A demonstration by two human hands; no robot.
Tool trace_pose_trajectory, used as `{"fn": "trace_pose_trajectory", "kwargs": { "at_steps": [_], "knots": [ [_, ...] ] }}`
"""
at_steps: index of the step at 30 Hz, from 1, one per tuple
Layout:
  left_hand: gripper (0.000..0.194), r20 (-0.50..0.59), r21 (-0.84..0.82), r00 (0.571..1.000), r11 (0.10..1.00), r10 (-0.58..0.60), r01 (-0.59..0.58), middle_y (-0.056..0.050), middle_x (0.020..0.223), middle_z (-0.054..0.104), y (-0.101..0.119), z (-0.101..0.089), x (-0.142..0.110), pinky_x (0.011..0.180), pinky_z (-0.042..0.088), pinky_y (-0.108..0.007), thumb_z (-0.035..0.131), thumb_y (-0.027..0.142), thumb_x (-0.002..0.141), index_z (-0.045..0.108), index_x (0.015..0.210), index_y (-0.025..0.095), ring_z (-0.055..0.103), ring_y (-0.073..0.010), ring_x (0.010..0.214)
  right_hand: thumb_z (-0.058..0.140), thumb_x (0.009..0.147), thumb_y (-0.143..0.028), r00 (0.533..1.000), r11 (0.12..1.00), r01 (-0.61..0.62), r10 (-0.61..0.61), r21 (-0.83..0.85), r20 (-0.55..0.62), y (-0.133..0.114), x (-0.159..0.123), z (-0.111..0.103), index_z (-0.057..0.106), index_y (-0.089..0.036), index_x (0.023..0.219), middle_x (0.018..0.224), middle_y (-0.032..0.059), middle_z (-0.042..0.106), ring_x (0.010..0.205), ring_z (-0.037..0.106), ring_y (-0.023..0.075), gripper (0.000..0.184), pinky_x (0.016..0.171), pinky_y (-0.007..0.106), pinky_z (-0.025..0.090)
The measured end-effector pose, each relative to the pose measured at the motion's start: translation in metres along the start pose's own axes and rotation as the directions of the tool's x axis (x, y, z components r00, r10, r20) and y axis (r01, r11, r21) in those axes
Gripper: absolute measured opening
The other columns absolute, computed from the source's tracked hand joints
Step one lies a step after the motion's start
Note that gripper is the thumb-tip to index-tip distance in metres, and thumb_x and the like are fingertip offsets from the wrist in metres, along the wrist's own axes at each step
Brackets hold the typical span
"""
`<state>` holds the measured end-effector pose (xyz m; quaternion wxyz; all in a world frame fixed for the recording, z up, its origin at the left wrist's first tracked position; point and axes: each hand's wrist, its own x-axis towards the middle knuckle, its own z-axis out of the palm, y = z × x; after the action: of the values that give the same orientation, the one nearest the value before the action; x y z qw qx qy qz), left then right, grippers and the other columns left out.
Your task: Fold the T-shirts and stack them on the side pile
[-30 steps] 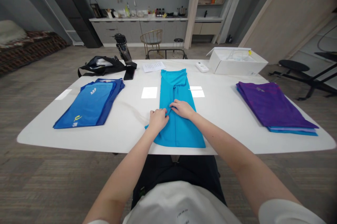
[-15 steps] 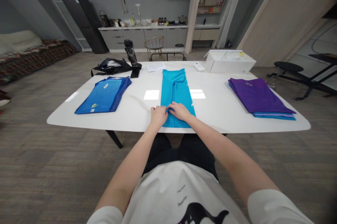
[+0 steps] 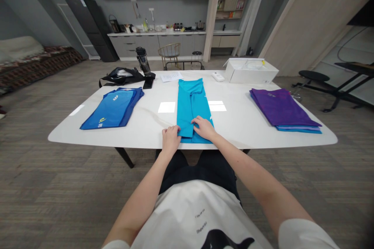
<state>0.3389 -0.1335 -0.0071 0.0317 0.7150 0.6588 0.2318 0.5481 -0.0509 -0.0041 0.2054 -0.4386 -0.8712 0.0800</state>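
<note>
A turquoise shirt [image 3: 184, 103] lies lengthwise in front of me, its sides turned inward into a long narrow strip. A folded flap lies over its front, with a lower edge a little above the hem. My left hand [image 3: 171, 140] is closed on the left edge of the cloth near the bottom, fingertips curled over it. My right hand [image 3: 203, 128] has its fingers bent together at the flap's right edge, pinching the fabric there. Both thumbs are mostly hidden.
On the white table [image 3: 233, 124], a stack of blue shirts [image 3: 113, 106] lies left and a stack topped with purple [image 3: 282, 105] right. Farther back are a black bag [image 3: 121, 76], bottle [image 3: 142, 61], phone [image 3: 148, 83], paper [image 3: 171, 76], small white device [image 3: 217, 76] and white box [image 3: 251, 71].
My hands have moved apart, the left one leftward and slightly nearer me. The flap, bunched between my fingers before, now lies flat on the shirt's lower part. The view has shifted slightly.
</note>
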Motion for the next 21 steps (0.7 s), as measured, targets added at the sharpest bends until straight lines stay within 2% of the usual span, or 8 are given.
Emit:
{"fn": "trace_pose_trajectory", "kwargs": {
  "at_steps": [4,10,14,16,19,21],
  "knots": [
    [0.022,-0.007,-0.066,0.994,0.992,0.11,-0.11,-0.007,0.108,0.07,0.005,-0.004,-0.004,0.1,0.036,-0.041,0.053,0.014,0.091,0.063,0.109,0.022,0.061,-0.0236,0.107,0.059,0.101,-0.027,0.996,0.993,0.084,-0.082,-0.087,0.028,-0.014,-0.018,-0.001,0.068,-0.021,0.115,0.111,0.0065,0.064,0.102,0.061,0.0207,0.018,0.085,0.032,0.037],
    [0.023,-0.064,-0.09,0.989,0.986,0.135,-0.14,-0.008,0.109,0.071,0.006,-0.01,-0.011,0.102,0.037,-0.041,0.047,0.026,0.102,0.066,0.114,0.021,0.062,-0.0235,0.107,0.045,0.107,-0.023,0.996,0.999,-0.012,0.009,-0.034,-0.092,-0.023,-0.042,0.001,0.065,-0.021,0.121,0.114,0.0084,0.064,0.101,0.061,0.0208,0.025,0.084,0.033,0.038],
    [0.021,-0.037,-0.06,0.981,0.979,0.192,-0.194,-0.007,0.112,0.069,0.0,-0.009,-0.014,0.103,0.037,-0.042,0.049,0.024,0.101,0.066,0.113,0.022,0.061,-0.0238,0.108,0.045,0.107,-0.024,0.991,0.998,-0.038,0.032,-0.041,-0.131,-0.019,-0.051,0.0,0.065,-0.02,0.119,0.113,0.0087,0.064,0.1,0.061,0.0224,0.023,0.084,0.035,0.039],
    [0.026,-0.012,-0.006,0.977,0.977,0.213,-0.213,-0.008,0.116,0.068,-0.001,-0.008,-0.016,0.102,0.037,-0.043,0.05,0.018,0.098,0.065,0.119,0.024,0.059,-0.0251,0.11,0.045,0.107,-0.024,0.99,0.997,-0.043,0.034,-0.064,-0.138,-0.017,-0.055,-0.002,0.065,-0.02,0.117,0.111,0.0086,0.064,0.099,0.061,0.0229,0.023,0.083,0.036,0.038],
    [0.037,0.015,0.052,0.984,0.982,0.18,-0.181,-0.009,0.119,0.066,-0.003,-0.005,-0.02,0.098,0.039,-0.044,0.052,0.013,0.093,0.061,0.128,0.023,0.058,-0.027,0.111,0.045,0.107,-0.023,0.986,0.997,-0.064,0.057,-0.046,-0.155,-0.016,-0.06,-0.006,0.065,-0.02,0.115,0.111,0.0085,0.064,0.099,0.061,0.0228,0.022,0.083,0.036,0.039],
    [0.033,0.024,0.023,0.986,0.986,0.163,-0.164,-0.009,0.116,0.066,-0.004,-0.004,-0.023,0.096,0.04,-0.042,0.052,0.012,0.092,0.062,0.121,0.022,0.059,-0.0261,0.11,0.045,0.107,-0.023,0.985,0.997,-0.071,0.066,-0.025,-0.159,-0.015,-0.062,-0.008,0.065,-0.02,0.115,0.111,0.0085,0.063,0.1,0.061,0.0226,0.022,0.084,0.036,0.04]
  ]
}}
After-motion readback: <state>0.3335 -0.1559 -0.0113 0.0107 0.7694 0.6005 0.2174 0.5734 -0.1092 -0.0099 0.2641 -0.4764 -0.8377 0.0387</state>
